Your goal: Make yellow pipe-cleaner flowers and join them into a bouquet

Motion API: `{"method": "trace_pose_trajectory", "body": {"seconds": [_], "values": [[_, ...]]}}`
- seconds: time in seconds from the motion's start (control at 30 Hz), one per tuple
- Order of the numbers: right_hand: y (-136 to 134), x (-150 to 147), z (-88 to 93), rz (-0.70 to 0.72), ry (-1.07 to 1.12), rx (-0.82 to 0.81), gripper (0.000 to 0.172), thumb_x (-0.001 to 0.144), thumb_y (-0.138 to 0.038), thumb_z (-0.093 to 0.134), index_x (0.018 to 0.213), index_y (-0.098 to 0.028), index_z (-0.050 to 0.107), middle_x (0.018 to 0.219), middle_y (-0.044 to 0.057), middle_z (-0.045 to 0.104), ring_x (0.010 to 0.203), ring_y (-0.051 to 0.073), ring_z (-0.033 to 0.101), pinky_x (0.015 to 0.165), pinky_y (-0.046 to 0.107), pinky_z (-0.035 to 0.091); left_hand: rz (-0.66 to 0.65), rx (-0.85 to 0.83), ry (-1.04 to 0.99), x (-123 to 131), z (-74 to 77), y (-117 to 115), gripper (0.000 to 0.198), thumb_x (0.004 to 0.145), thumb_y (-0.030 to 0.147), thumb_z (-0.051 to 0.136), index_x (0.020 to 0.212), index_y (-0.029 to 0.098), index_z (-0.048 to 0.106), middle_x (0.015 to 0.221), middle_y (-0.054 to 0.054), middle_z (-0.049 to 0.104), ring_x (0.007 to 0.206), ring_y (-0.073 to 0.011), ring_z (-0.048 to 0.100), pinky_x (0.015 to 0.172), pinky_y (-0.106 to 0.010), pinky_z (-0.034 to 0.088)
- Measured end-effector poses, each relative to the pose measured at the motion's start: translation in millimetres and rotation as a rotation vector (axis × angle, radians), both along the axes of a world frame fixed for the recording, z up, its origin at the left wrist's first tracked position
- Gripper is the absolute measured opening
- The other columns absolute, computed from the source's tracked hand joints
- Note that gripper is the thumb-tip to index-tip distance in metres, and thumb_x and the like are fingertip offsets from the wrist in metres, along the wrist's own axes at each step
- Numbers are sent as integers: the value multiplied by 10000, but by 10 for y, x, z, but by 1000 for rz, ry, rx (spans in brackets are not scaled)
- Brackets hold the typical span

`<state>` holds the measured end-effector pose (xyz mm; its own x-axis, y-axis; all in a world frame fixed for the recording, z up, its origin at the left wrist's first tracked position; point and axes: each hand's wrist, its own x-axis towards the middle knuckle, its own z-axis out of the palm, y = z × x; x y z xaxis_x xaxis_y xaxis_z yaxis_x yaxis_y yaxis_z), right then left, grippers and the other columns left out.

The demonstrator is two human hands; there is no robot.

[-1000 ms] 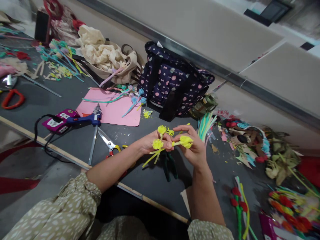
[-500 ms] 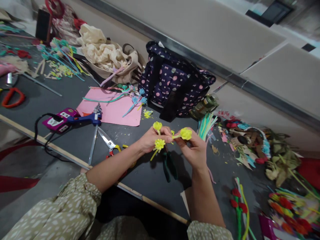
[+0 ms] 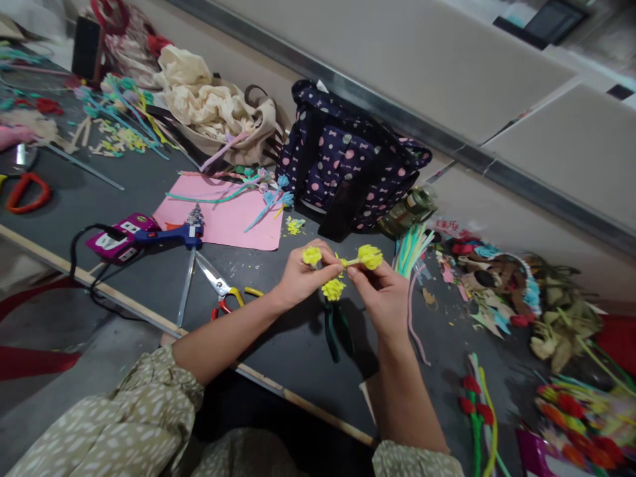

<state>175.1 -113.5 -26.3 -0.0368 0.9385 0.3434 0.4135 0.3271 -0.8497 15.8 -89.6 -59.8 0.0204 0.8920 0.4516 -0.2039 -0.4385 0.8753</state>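
Between my two hands is a yellow pipe-cleaner flower sprig (image 3: pixel 333 289) with several fluffy heads. My left hand (image 3: pixel 309 273) pinches it between thumb and fingers, one head standing above the knuckles. My right hand (image 3: pixel 380 291) is closed on the short stem just under the right-hand flower head (image 3: pixel 370 257), its fingertips almost touching my left thumb. The point where the stems join is partly hidden by the fingers. Below the hands, dark green-handled pliers (image 3: pixel 338 331) lie on the dark table. Left of them are scissors (image 3: pixel 221 283) with red and yellow handles, partly behind my left forearm.
A blue glue gun (image 3: pixel 171 234) rests by a purple power strip (image 3: pixel 122 237) and pink paper (image 3: pixel 233 222). Behind stand a navy patterned bag (image 3: pixel 342 156) and a glass jar (image 3: pixel 410 209). Pipe-cleaner bundles (image 3: pixel 413 248) and scraps lie to the right.
The lower yellow flower head has swung right and turned, and its dangling stem end no longer shows. Both hands stay close together, shifted only slightly.
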Motion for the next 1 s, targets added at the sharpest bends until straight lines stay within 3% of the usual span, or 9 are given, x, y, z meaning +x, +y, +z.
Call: {"method": "trace_pose_trajectory", "body": {"seconds": [0.2, 0.37, 0.73, 0.87, 1.0], "values": [[41, 2, -82, -6, 93, -89, 144, 792, -329, 700, 843, -195, 703, 815, 24, 673, 750, 175, 630, 689, 296, 522, 138, 131, 127, 31, 13, -36, 123, 794, 238, 691, 691, 185, 652, 661, -9, 612, 682, -141, 547, 693, -307, 421], [82, 15, -127, -4, 177, -99, 155, 774, -335, 724, 834, -196, 695, 795, 12, 660, 736, 163, 629, 703, 300, 531, 142, 117, 180, 48, -18, -26, 140, 811, 282, 670, 706, 191, 655, 673, -19, 613, 689, -152, 557, 688, -313, 430], [39, -70, -92, -26, 76, -26, 134, 821, -281, 658, 736, -182, 627, 715, -15, 553, 643, 124, 519, 585, 239, 420, 187, 246, 332, 39, -67, -56, 142, 825, 285, 647, 715, 197, 661, 678, -27, 621, 663, -150, 519, 691, -323, 419], [79, -39, -95, 4, 70, -62, 158, 837, -313, 654, 760, -176, 636, 729, -9, 570, 642, 122, 502, 588, 246, 399, 166, 148, 255, 42, -53, -36, 98, 811, 265, 667, 749, 191, 679, 705, -25, 628, 701, -151, 554, 705, -307, 433], [125, 0, -95, 10, -17, -27, 184, 854, -341, 649, 770, -177, 645, 734, -6, 580, 657, 132, 515, 588, 254, 393, 35, -52, 115, 38, -51, -9, 102, 783, 275, 701, 808, 176, 709, 780, -29, 633, 742, -146, 583, 701, -278, 444]]}}
